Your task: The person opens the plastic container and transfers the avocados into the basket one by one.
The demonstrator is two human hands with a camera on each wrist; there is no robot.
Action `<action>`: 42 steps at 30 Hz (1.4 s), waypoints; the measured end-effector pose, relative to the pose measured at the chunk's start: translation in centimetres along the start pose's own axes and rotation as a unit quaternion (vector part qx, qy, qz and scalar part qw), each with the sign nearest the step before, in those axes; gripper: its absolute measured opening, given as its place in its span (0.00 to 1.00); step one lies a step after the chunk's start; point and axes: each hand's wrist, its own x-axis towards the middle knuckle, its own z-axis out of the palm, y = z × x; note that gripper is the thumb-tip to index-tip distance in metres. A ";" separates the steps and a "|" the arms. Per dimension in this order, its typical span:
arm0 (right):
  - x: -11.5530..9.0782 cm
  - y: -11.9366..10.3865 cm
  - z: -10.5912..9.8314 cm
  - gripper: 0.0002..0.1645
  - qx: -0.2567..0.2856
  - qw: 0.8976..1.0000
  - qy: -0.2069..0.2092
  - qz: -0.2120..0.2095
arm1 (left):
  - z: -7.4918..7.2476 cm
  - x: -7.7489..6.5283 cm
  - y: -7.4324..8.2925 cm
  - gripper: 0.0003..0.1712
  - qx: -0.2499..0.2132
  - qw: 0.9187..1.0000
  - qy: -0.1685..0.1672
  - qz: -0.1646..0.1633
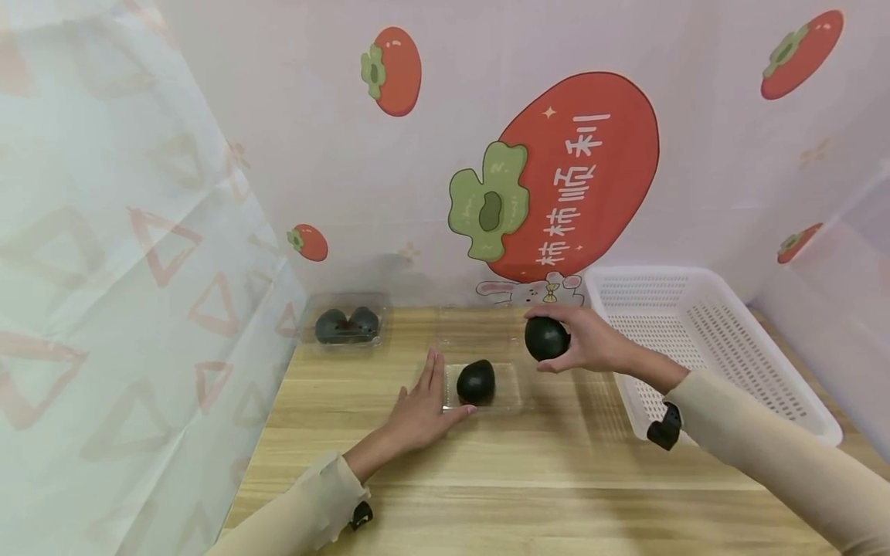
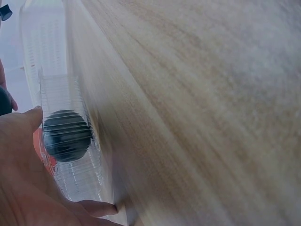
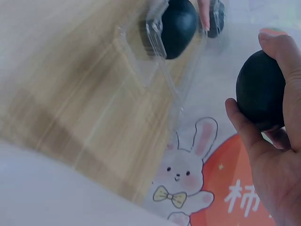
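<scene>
My right hand (image 1: 592,340) grips a dark, egg-shaped avocado (image 1: 545,338) between thumb and fingers, raised to the right of an unlidded clear plastic box (image 1: 511,378). The right wrist view shows the same avocado (image 3: 260,92) held off the table. One more dark avocado (image 1: 476,381) lies in the left part of the box. Along the box's left side and front corner rests my left hand (image 1: 420,415), fingers straight and thumb at the front edge. The transparent lid (image 1: 473,328) is folded back behind the box.
At the back left stands a second clear box (image 1: 381,309) with two dark avocados (image 1: 348,324) inside. A white perforated basket (image 1: 765,371) stands on the right. Behind the wooden table (image 1: 417,510) hangs a printed cloth (image 1: 348,154), with another sheet (image 1: 104,270) at the left.
</scene>
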 end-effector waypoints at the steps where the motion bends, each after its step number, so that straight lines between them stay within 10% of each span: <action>1: 0.0 0.1 -0.3 0.45 0.002 1.000 0.001 0.003 | 0.0 0.0 0.0 0.66 0.000 1.000 0.000 0.000; 42: -1.1 5.2 -7.1 0.44 -0.008 0.985 0.098 0.142 | 0.1 0.0 -0.2 0.66 -0.002 1.000 -0.003 0.003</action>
